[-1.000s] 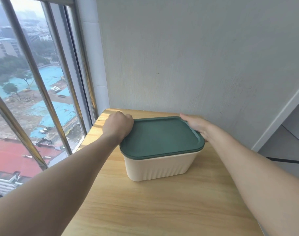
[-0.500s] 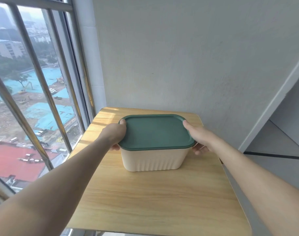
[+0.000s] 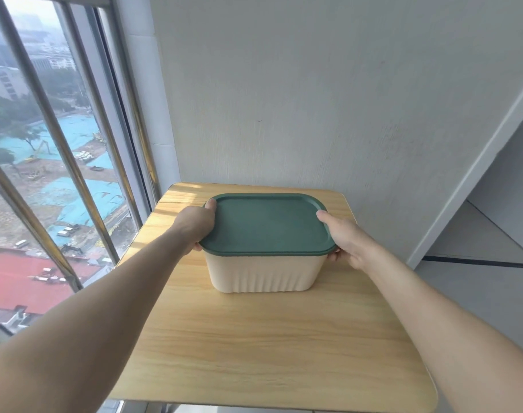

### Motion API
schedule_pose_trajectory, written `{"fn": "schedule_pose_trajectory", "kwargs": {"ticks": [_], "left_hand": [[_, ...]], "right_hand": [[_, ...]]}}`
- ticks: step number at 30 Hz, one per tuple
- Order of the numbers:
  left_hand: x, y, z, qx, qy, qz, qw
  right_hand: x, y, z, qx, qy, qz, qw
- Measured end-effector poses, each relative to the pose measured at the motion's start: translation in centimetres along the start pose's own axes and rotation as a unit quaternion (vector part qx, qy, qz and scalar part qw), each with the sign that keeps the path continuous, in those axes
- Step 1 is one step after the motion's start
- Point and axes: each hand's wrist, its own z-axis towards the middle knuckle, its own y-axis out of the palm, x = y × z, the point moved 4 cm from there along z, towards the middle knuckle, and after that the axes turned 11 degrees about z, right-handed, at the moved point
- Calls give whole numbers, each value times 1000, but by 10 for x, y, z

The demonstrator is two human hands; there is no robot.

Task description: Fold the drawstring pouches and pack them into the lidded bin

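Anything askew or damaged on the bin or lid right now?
Nothing stands out. The dark green lid sits level on the cream ribbed plastic bin; left hand and right hand grip its ends.

soft daylight from window (image 3: 45, 144); edges bowed.

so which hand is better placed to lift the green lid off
Neither clearly: the left hand and right hand both grip opposite short ends of the green lid, thumbs on top, fingers under the rim. A two-handed lift looks likeliest.
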Motion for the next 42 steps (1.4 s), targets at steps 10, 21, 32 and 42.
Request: {"fn": "schedule_pose_trajectory", "kwargs": {"ticks": [10, 21, 32, 42], "left_hand": [[14, -3, -9, -85, -38, -44, 995], [6, 13, 11, -40, -52, -170, 983], [45, 19, 40, -17, -13, -220, 975], [86, 30, 97, 2, 8, -200, 980]], "right_hand": [[-20, 10, 17, 48, 39, 25, 998], [-19, 6, 20, 37, 60, 44, 997], [-24, -11, 53, 96, 18, 146, 984], [-61, -35, 115, 286, -55, -31, 956]]}}
